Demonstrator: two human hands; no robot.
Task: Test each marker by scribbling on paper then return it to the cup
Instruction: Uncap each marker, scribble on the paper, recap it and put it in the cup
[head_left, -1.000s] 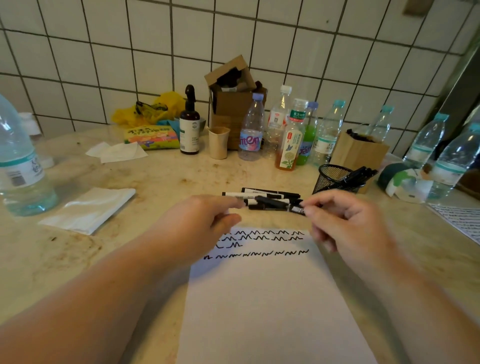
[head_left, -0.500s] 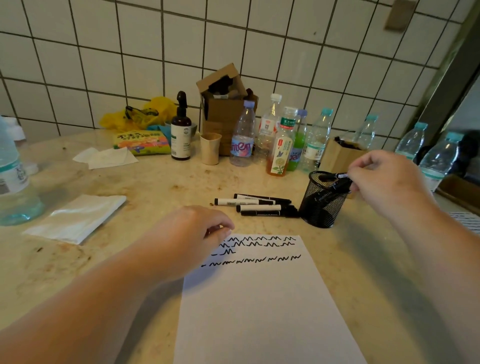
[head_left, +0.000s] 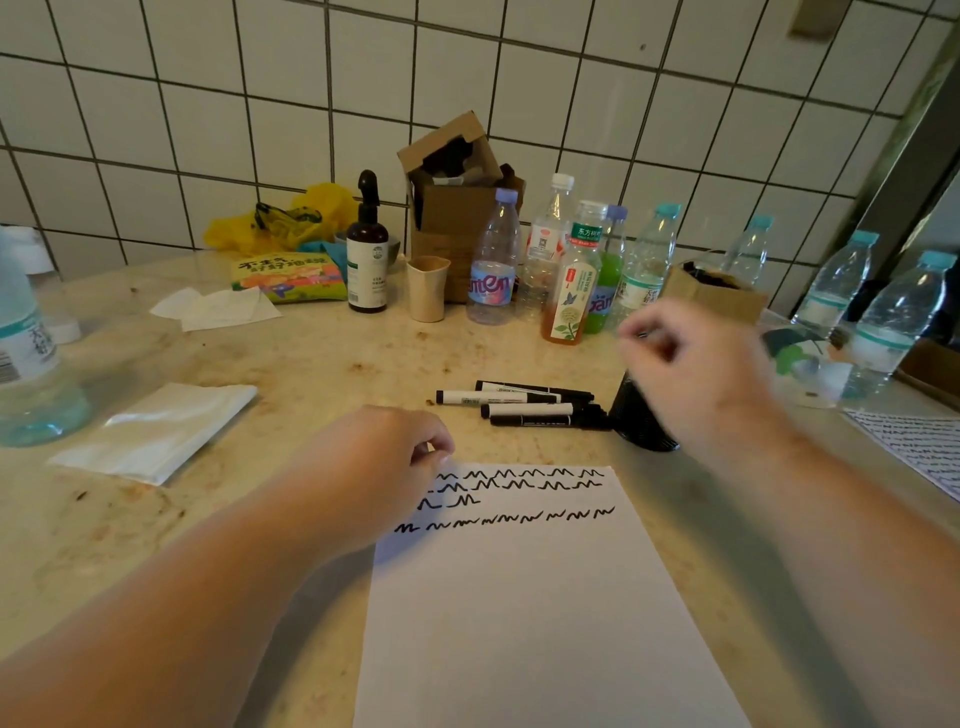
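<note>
On the stained counter (head_left: 322, 374) by the tiled wall, your right hand (head_left: 696, 374) hovers blurred over the mesh cup (head_left: 641, 426), fingers curled; its hold is unclear. Your left hand (head_left: 374, 467) pins the paper (head_left: 530, 597), loosely curled. Next, pick a marker from the row of markers (head_left: 519, 405).

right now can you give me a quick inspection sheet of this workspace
surface: stained stone counter
job's things: paper with four rows of scribbles; four markers lying beyond it; black mesh cup beside them
clutter: bottles, cardboard box, tissues, second scribbled sheet
grippers: left hand curled at the paper's top corner; right hand blurred over the cup, contents unclear
cables: nothing seen
surroundings: white tiled wall
</note>
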